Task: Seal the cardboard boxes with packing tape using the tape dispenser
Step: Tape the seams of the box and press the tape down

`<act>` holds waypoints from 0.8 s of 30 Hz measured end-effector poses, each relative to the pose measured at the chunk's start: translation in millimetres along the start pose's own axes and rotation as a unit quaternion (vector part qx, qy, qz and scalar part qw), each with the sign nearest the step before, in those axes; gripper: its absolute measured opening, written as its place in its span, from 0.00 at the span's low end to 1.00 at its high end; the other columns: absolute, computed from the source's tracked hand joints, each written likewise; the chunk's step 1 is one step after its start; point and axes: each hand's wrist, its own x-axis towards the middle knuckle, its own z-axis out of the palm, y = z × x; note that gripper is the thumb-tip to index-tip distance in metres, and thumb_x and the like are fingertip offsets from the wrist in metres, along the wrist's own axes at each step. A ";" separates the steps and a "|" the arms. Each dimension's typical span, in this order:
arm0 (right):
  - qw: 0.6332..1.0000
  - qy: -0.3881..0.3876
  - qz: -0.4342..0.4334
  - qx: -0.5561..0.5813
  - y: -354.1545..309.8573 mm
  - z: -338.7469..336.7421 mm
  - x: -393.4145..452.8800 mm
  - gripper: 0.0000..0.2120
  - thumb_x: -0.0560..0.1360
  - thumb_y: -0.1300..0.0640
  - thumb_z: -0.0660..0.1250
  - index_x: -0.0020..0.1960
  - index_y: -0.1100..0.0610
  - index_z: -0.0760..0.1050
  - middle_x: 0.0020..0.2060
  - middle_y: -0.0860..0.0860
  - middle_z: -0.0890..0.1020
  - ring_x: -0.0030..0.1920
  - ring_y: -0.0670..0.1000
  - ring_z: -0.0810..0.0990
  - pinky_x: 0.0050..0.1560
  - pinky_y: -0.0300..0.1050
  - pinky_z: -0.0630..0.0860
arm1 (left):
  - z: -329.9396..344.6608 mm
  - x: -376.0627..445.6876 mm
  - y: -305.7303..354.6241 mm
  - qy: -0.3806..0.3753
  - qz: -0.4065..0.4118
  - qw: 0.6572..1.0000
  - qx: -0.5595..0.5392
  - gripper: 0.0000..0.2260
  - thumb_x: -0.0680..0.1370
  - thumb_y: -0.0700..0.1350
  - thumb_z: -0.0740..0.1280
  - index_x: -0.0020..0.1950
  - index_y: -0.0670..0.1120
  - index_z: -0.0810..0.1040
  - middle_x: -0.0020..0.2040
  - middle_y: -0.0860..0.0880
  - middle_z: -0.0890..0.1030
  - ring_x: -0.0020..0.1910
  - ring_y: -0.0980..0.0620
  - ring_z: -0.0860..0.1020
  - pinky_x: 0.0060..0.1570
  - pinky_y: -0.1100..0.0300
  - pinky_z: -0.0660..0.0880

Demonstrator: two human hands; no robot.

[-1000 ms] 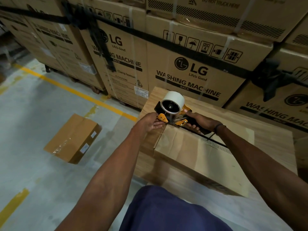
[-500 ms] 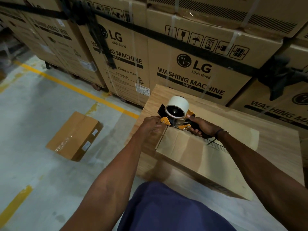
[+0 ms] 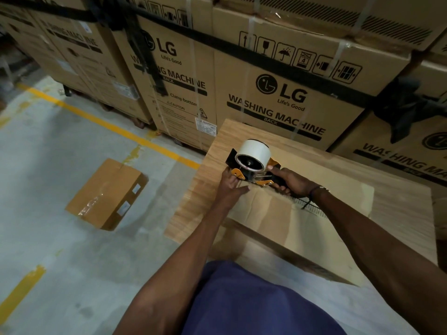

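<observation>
Bare forearms, dark wristband (image 3: 314,191) on R wrist; navy trousers (image 3: 254,303)

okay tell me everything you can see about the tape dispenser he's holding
The black and orange handheld tape dispenser carries a white roll of tape on its hub. It sits at the far end of the flat brown cardboard box on the wooden table. The right hand grips its black handle; the left hand touches its orange front plate and rests on the box.
</observation>
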 end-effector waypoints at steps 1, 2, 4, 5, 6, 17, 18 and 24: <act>1.000 0.000 0.001 0.003 0.4 -0.2 0.2 0.37 0.71 0.21 0.59 0.35 0.57 0.69 0.26 0.52 0.64 0.27 0.50 0.58 0.28 0.42 0.59 | 2.8 -1.1 -0.5 -0.003 0.007 1.000 0.013 0.42 0.71 0.26 0.75 0.79 0.43 0.58 0.74 0.46 0.71 0.73 0.50 0.70 0.57 0.70 0.75; 1.000 0.000 0.005 0.005 0.2 -0.4 0.4 0.37 0.71 0.21 0.59 0.35 0.57 0.69 0.27 0.52 0.64 0.27 0.50 0.58 0.28 0.42 0.58 | 4.8 -2.2 -0.6 -0.007 0.016 1.000 0.026 0.42 0.71 0.27 0.76 0.79 0.43 0.58 0.72 0.47 0.72 0.73 0.50 0.70 0.56 0.72 0.74; 1.000 -0.003 0.013 0.007 -0.9 -1.4 1.0 0.35 0.73 0.23 0.58 0.34 0.57 0.68 0.27 0.51 0.63 0.27 0.50 0.57 0.28 0.43 0.57 | 5.7 -3.0 -3.1 -0.003 0.033 0.998 0.062 0.46 0.69 0.30 0.79 0.79 0.43 0.57 0.70 0.50 0.73 0.72 0.52 0.71 0.56 0.75 0.72; 1.000 -0.006 0.017 0.008 -1.5 -1.6 1.1 0.35 0.73 0.23 0.58 0.34 0.57 0.68 0.26 0.51 0.63 0.27 0.50 0.57 0.28 0.42 0.57 | 5.6 -4.3 -4.9 0.003 0.037 0.995 0.088 0.47 0.69 0.33 0.81 0.80 0.43 0.57 0.69 0.51 0.73 0.70 0.55 0.71 0.55 0.77 0.70; 1.000 -0.008 0.018 0.008 -2.1 -1.8 0.9 0.35 0.72 0.23 0.58 0.34 0.57 0.68 0.26 0.51 0.63 0.27 0.50 0.57 0.28 0.42 0.57 | 5.4 -6.2 -6.4 0.011 0.042 0.992 0.121 0.46 0.69 0.35 0.81 0.80 0.44 0.58 0.68 0.52 0.75 0.68 0.57 0.72 0.53 0.78 0.69; 1.000 -0.010 0.016 0.003 5.8 -2.1 -2.5 0.37 0.69 0.19 0.60 0.33 0.55 0.69 0.27 0.51 0.63 0.27 0.50 0.58 0.28 0.42 0.58 | 10.5 -12.8 -17.3 0.039 0.048 0.951 0.302 0.38 0.76 0.56 0.73 0.79 0.45 0.60 0.69 0.46 0.79 0.66 0.40 0.77 0.63 0.49 0.74; 1.000 -0.007 0.017 0.000 7.5 -2.5 -3.3 0.37 0.69 0.18 0.59 0.33 0.55 0.69 0.27 0.52 0.63 0.27 0.50 0.58 0.28 0.42 0.59 | 11.2 -12.1 -18.8 0.040 0.048 0.947 0.314 0.39 0.75 0.59 0.72 0.79 0.45 0.59 0.68 0.46 0.79 0.66 0.39 0.77 0.64 0.45 0.73; 1.000 -0.015 0.017 0.007 16.8 -9.5 -12.8 0.35 0.75 0.22 0.57 0.34 0.55 0.69 0.28 0.51 0.63 0.28 0.50 0.57 0.28 0.42 0.58 | 17.9 -10.6 -23.9 0.041 0.061 0.926 0.370 0.41 0.73 0.68 0.65 0.76 0.44 0.59 0.68 0.46 0.80 0.66 0.39 0.78 0.65 0.39 0.71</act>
